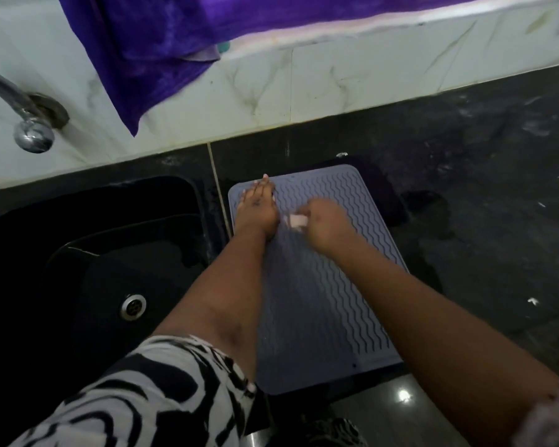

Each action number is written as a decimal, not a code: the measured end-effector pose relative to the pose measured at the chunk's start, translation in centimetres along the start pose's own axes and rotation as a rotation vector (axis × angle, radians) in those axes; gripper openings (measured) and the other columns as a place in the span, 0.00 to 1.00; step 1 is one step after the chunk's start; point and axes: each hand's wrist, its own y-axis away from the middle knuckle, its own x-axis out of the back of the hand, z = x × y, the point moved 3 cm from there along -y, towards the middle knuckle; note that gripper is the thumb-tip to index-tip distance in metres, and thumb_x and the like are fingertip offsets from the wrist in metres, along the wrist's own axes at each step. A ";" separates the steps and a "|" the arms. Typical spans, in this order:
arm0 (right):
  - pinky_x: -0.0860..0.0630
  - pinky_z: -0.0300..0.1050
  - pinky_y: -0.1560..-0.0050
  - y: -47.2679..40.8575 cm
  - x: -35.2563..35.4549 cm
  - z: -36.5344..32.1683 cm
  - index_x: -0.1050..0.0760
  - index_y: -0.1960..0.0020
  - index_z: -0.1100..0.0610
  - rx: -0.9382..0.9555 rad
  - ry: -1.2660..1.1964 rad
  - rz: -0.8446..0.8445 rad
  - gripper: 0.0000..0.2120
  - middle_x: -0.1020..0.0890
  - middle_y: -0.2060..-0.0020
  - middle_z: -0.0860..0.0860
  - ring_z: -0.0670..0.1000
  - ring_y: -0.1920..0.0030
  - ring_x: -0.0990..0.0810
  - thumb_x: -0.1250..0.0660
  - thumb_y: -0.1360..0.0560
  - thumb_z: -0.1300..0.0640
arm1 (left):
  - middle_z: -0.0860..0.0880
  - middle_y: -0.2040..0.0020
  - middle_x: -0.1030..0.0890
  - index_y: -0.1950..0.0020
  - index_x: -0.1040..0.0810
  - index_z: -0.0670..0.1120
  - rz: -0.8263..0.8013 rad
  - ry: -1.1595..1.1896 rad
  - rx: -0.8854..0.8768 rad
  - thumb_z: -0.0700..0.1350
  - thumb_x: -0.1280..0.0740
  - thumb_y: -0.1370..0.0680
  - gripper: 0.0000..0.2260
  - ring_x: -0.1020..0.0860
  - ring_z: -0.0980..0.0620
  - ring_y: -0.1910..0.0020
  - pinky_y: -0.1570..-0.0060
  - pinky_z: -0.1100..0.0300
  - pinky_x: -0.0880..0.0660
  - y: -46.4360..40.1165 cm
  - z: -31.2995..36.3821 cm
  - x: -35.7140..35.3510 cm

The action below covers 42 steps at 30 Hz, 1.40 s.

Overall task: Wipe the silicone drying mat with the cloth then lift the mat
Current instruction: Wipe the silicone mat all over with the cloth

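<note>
- A patterned sleeve (136, 391) is seen nearest the camera, at the lower left, and both bare forearms are stretched from there over the mat.
- The silicone drying mat (320, 301) is laid flat on the dark countertop (481, 221), just right of the black sink (88, 253); its near short edge is closest to the person and its far short edge is turned towards the tiled wall (304, 98); the long axis is thus run away from the person, tilted slightly leftward at the far end.
- The right hand (328, 225) is blurred; its fingers are curled together around a small pale cloth (296, 221), which is pressed on the far half of the mat.
- The left hand (257, 204) is laid flat on the mat's far left part, fingers straight and close together, nothing gripped; the mat is judged to be steadied by it.
- The wiping is judged to be under way, not finished; how much of the surface is already wiped cannot be told; the lifting is not yet begun, since every visible edge lies flat.
- A purple towel (162, 46) is hung over the wall ledge farthest off.
</note>
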 end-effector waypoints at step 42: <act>0.28 0.47 0.43 22.9 -7.4 2.6 0.23 0.44 0.51 0.176 0.225 -0.191 0.12 0.22 0.46 0.50 0.50 0.45 0.25 0.32 0.27 0.55 | 0.51 0.19 0.51 0.20 0.48 0.50 -0.113 -0.034 0.044 0.49 0.55 0.15 0.22 0.51 0.48 0.21 0.23 0.49 0.51 11.7 1.2 -0.2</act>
